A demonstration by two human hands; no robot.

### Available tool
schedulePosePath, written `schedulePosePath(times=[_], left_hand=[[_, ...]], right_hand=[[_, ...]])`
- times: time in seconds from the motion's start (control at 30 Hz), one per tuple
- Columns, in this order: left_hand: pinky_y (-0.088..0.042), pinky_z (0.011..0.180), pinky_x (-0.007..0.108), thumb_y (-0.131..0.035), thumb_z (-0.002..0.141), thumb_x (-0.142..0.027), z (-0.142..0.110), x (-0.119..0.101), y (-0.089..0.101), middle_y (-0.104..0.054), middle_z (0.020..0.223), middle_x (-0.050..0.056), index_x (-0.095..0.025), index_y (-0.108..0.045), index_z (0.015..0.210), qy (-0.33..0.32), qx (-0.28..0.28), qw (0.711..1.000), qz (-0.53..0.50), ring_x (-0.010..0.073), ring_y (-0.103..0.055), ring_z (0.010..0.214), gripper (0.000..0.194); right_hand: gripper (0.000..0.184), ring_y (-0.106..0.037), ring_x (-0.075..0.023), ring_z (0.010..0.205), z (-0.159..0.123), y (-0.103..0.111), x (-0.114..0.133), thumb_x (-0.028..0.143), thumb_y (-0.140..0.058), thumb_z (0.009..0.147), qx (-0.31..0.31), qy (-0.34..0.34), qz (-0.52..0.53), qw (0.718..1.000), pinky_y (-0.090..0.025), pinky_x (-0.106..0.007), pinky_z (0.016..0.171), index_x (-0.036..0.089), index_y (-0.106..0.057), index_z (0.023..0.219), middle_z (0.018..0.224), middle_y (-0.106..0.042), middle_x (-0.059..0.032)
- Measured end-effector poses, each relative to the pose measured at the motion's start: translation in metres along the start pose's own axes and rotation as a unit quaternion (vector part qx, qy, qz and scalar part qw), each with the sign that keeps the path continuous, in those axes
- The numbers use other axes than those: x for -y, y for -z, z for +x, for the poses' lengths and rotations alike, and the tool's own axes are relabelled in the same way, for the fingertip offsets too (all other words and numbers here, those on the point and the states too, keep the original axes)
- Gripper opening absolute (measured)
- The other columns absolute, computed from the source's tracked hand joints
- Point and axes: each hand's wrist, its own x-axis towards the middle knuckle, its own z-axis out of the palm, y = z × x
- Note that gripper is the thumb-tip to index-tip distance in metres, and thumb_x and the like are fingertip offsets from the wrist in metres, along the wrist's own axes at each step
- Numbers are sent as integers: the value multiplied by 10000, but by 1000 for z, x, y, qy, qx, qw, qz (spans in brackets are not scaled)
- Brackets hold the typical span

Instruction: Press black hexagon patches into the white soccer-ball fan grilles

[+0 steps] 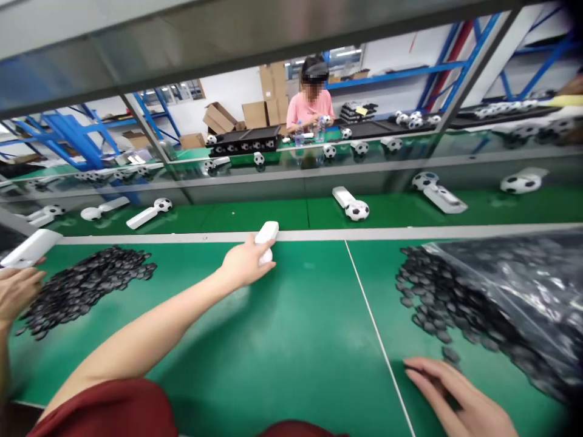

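My left hand (246, 262) reaches forward over the green work surface and grips a white-handled device (268, 231) with a rounded end, partly covered by my fingers. It lies by the pale rail at the far edge of the work surface. At the lower right, the thumb and forefinger of my right hand (460, 394) are pinched together. A tiny dark edge shows at their tips, too small to name. Just beyond that hand lies a single black piece (450, 355), beside a heap of small flat black pieces (437, 291).
A clear plastic bag (523, 285) holds more black pieces on the right. Another heap (91, 282) lies left, near a co-worker's hand (18, 291) under a white device (31, 247). Football-headed devices (357, 210) lie on the green strip (291, 212) behind the rail. Another person (312, 103) works beyond.
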Motion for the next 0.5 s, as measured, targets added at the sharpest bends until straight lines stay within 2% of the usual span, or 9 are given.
schedulePosePath(times=[0.07,0.1,0.17,0.2,0.27,0.33,0.37,0.43,0.5], left_hand=[[-480,695,323,-557,734,-503,-24,-19,5,-469,1141,87,-351,-364,1315,-80,98,992,-5,250,-612,831,631],[-478,701,303,-614,705,-434,-30,-25,9,-475,1159,77,-361,-337,1328,-124,147,981,-12,246,-602,870,686],[-470,738,293,-655,665,-245,-31,-28,15,-504,1154,63,-364,-302,1345,-207,195,959,-4,249,-566,953,776],[-459,778,314,-637,663,-175,-27,-28,17,-521,1131,66,-352,-329,1335,-244,183,952,10,259,-542,989,761],[-396,894,407,-620,676,-159,-14,-29,17,-530,1116,88,-313,-448,1263,-313,115,942,41,302,-471,1085,631],[-268,1002,491,-677,658,-286,-1,-39,13,-487,1204,101,-270,-534,1160,-381,45,922,43,345,-360,1197,522],[-220,1030,501,-700,634,-381,2,-49,10,-474,1230,100,-246,-549,1115,-405,32,913,36,348,-339,1218,522],[-263,1015,477,-677,594,-568,2,-76,1,-543,1138,104,-193,-545,1035,-397,47,916,20,324,-443,1139,594],[-415,867,409,-588,616,-678,-8,-107,-10,-614,936,85,-167,-509,1006,-317,83,945,-4,276,-583,916,647]], right_hand=[[301,-657,-194,773,3,9,10,510,-538,777,25,-26,17,999,-539,-224,655,244,-666,835,853,-692,-23],[307,-653,-192,750,5,13,14,512,-541,776,36,-40,28,998,-535,-227,639,233,-661,825,828,-690,-27],[312,-635,-183,713,7,20,23,509,-537,785,47,-69,52,995,-522,-236,623,217,-644,821,790,-675,-29],[313,-624,-179,708,8,23,26,505,-531,793,44,-82,66,993,-516,-242,626,211,-635,822,778,-666,-30],[315,-610,-180,710,10,29,32,503,-530,797,41,-96,92,990,-506,-255,623,201,-620,816,765,-654,-33],[318,-604,-186,718,12,36,35,503,-537,793,40,-99,109,988,-501,-267,619,196,-614,810,772,-652,-39],[318,-603,-188,725,13,39,36,502,-536,795,40,-97,113,988,-500,-274,624,195,-615,814,783,-653,-42],[314,-604,-191,748,17,44,38,493,-526,806,39,-86,115,989,-499,-287,647,196,-622,833,813,-656,-45],[292,-603,-188,762,22,47,41,471,-519,820,37,-68,114,990,-496,-296,663,201,-627,846,830,-656,-40]])
